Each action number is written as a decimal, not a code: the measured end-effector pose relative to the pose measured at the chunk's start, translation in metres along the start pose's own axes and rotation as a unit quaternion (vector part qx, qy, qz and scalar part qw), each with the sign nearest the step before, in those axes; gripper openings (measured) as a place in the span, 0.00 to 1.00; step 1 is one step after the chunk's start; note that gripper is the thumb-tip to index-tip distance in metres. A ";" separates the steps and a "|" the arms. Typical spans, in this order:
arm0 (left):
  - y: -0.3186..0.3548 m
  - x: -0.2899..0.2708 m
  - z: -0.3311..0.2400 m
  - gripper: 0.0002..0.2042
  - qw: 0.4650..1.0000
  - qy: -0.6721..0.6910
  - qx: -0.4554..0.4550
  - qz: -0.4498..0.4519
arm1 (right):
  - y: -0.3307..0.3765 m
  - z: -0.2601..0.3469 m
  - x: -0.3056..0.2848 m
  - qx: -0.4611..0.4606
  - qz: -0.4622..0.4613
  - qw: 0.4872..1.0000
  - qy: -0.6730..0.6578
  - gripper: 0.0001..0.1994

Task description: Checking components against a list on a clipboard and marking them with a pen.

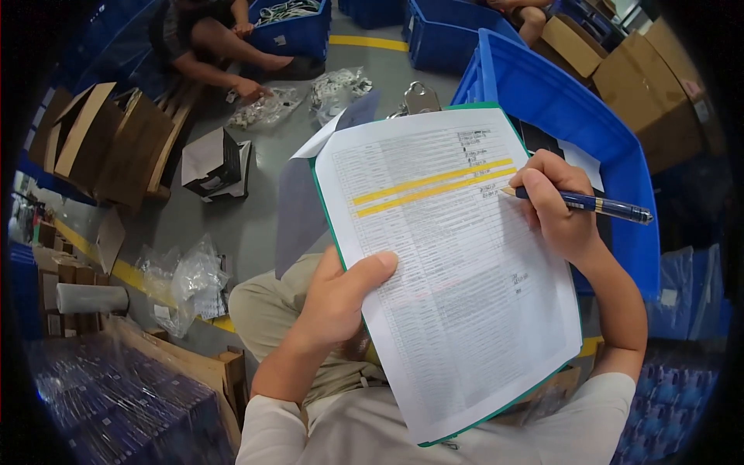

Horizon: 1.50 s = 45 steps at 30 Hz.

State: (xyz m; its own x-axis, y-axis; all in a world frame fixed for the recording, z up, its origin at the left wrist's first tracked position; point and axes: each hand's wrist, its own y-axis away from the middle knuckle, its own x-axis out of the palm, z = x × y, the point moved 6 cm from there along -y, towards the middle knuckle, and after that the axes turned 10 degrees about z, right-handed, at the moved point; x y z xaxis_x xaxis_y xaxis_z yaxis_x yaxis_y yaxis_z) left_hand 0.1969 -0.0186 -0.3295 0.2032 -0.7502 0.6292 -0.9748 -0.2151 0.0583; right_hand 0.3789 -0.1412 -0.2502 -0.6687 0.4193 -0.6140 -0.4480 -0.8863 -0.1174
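Note:
A green clipboard [328,209] with a metal clip [418,98] at its far end rests in front of me, tilted. On it lies a printed sheet [465,333] with rows of a table, two yellow highlighted bands and handwritten marks at the right. My left hand [341,291] grips the board's left edge, thumb on top of the paper; its fingers are hidden underneath. In my right hand [559,205] is a dark blue pen [612,208], its tip at the paper near the handwritten marks. A folded-back sheet [298,201] hangs off the left side.
Right of the board stands a large blue bin [570,101]. Ahead, another person's hand [249,89] touches plastic bags of small parts [267,108]. A black-and-white box [211,161], clear plastic bags [194,271] and cardboard boxes [116,147] are at the left.

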 end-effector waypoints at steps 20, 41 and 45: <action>-0.002 0.000 0.000 0.20 1.000 -0.010 0.015 0.000 | 0.002 0.000 -0.001 0.019 0.010 1.000 0.011 0.12; -0.001 0.000 0.000 0.20 1.000 -0.013 0.025 -0.001 | 0.003 0.002 -0.002 0.044 0.021 0.998 0.040 0.13; 0.001 0.000 -0.001 0.21 0.999 -0.025 0.031 -0.031 | 0.001 0.001 0.000 0.007 0.001 0.998 0.055 0.13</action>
State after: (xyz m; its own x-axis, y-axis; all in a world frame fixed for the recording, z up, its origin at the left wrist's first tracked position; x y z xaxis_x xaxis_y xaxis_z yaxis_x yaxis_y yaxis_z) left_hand 0.1962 -0.0177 -0.3287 0.2690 -0.7643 0.5861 -0.9529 -0.2996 0.0467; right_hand 0.3777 -0.1417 -0.2498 -0.6011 0.3921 -0.6963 -0.4555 -0.8841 -0.1046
